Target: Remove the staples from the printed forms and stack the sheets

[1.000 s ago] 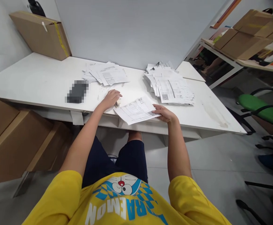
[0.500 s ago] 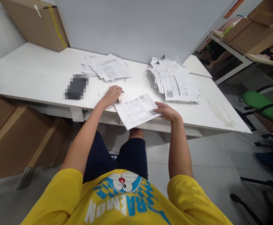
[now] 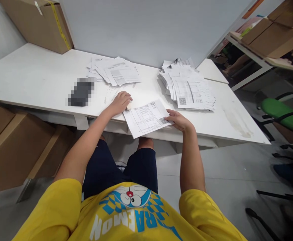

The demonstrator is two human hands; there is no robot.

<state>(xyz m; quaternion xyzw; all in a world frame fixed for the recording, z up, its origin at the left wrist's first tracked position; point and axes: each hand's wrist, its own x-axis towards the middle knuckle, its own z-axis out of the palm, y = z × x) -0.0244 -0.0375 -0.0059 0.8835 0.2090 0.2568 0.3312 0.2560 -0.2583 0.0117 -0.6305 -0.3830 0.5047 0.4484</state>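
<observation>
My right hand (image 3: pixel 178 120) pinches the right edge of a printed paper sheet (image 3: pixel 146 118), thumb on top near a QR code. The sheet lies over the table's front edge, its lower corner sticking out beyond it. At the sheet's upper left corner, my left hand (image 3: pixel 121 102) is curled over a small pale object (image 3: pixel 128 107). Most of that object is hidden under the fingers, so its kind does not show. A thick, uneven pile of printed papers (image 3: pixel 189 87) lies beyond my right hand. Farther back on the left is a smaller loose pile of papers (image 3: pixel 118 72).
A dark pixelated item (image 3: pixel 81 92) lies on the white table (image 3: pixel 35 77), left of my left hand. One cardboard box (image 3: pixel 38 26) stands at the back left; more cardboard (image 3: pixel 18 144) is below the left edge. A green chair (image 3: pixel 284 112) is at right.
My left hand has pressed slightly closer over the small pale object, and less of it shows. The sheet and my right hand have hardly moved.
</observation>
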